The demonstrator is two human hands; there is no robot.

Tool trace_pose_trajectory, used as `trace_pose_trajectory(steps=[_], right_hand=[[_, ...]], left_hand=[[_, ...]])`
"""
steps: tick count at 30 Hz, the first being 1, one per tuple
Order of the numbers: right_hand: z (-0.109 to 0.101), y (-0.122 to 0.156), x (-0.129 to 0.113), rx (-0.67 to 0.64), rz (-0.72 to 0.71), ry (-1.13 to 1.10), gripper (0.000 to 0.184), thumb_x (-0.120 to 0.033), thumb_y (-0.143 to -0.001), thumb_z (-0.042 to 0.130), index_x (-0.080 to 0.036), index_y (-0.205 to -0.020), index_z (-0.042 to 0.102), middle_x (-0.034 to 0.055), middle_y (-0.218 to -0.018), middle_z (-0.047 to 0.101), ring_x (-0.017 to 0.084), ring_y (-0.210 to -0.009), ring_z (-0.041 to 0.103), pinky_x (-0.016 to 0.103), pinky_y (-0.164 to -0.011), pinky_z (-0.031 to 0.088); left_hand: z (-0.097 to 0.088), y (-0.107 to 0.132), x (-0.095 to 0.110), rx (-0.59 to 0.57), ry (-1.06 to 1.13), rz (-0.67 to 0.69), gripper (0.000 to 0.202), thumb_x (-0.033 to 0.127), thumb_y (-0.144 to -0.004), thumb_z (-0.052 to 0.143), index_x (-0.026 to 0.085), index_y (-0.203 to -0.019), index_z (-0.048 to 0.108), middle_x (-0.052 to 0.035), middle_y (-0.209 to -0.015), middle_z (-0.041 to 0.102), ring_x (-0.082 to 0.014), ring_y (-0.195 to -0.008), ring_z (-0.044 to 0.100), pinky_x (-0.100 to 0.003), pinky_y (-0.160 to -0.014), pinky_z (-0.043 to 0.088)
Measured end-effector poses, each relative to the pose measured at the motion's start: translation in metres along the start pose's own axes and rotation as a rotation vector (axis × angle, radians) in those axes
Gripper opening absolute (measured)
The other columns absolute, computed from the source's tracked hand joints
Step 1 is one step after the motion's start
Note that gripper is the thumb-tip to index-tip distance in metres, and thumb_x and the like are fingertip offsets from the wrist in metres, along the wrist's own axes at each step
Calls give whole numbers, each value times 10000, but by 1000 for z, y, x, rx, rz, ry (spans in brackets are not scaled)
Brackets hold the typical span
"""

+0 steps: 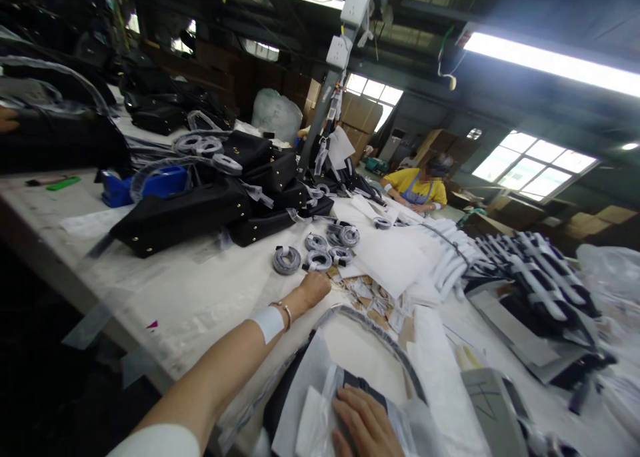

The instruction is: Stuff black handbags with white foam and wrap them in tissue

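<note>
Left hand (315, 287): fingers curled at the left edge of the tag pile (373, 300), can't tell if it grips anything. Coiled straps (319, 260) lie just behind the pile. Right hand (367, 425) lies open and flat on the plastic-wrapped black bag (305, 390), on the near side of the pile.

a black bag (287, 385) in clear plastic lies flat at the near table (200, 297) edge, its strap (395, 347) arching. grey wrapped coils (319, 260) lie scattered beyond.
</note>
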State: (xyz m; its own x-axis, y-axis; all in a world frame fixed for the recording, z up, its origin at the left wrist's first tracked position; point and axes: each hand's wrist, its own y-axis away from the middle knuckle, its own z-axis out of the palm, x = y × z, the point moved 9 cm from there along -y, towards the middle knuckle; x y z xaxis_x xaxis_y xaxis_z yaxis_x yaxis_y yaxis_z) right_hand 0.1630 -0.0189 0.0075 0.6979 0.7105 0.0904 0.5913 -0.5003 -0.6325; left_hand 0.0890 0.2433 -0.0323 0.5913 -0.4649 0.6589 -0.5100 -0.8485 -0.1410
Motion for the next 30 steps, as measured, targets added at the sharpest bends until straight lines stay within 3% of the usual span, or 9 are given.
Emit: trace_pose_trajectory(steps=[6,9,12,18,21,24,27,30], right_hand=[[-10,-9,-1,-69,23,-35,219,-239,-921,546,-210,-1106,658,68,-1022,750,231,-929,724,307,-810,615],[-18,-18,0,-135,118,-136,198,-267,-944,543,-228,-1099,660,70,-1062,739,236,-983,712,327,-850,611],[-30,-32,7,-111,254,-270,190,-337,-977,525,-247,-1054,674,64,-1039,740,215,-945,721,292,-799,624],[-34,-66,32,-68,542,-522,182,-339,-946,585,-242,-1044,702,74,-1063,730,229,-966,702,338,-832,609],[-19,-89,40,-69,639,-641,239,-331,-906,607,-228,-1107,686,84,-1081,716,224,-899,702,351,-761,607],[15,-109,47,-109,746,-798,401,-367,-841,678,-216,-1209,628,76,-1048,718,201,-812,700,326,-713,581],[55,-127,45,-174,781,-1042,356,-525,-862,639,-187,-965,685,30,-788,704,157,-662,647,289,-655,532],[78,-135,42,-208,820,-1229,514,-666,-817,625,-171,-681,637,13,-659,639,133,-599,591,277,-625,508]], left_hand=[[-44,31,-31,69,168,-198,305,375,-929,615,164,-1148,607,-85,-1199,611,-231,-1071,604,-462,-924,518],[-65,56,-37,73,350,-227,249,377,-891,645,139,-965,638,-81,-1126,654,-236,-1056,618,-445,-925,506],[-77,81,-30,57,593,-235,226,375,-844,597,156,-789,576,-107,-1061,704,-248,-1015,661,-395,-874,518],[-84,124,11,10,956,-177,189,359,-768,569,180,-780,510,-115,-978,723,-208,-871,690,-326,-780,514],[-89,135,32,-23,1009,-133,172,335,-761,590,171,-766,539,-52,-803,688,-150,-684,638,-280,-677,486],[-91,137,54,-85,1019,-73,153,314,-763,604,166,-765,564,-16,-732,653,-124,-612,590,-264,-634,467],[-92,136,68,-122,1005,-30,171,316,-744,642,159,-758,575,-21,-710,655,-133,-603,598,-259,-608,457],[-97,136,67,-67,998,-25,200,336,-741,657,156,-752,570,-16,-674,643,-134,-590,598,-254,-595,444]])
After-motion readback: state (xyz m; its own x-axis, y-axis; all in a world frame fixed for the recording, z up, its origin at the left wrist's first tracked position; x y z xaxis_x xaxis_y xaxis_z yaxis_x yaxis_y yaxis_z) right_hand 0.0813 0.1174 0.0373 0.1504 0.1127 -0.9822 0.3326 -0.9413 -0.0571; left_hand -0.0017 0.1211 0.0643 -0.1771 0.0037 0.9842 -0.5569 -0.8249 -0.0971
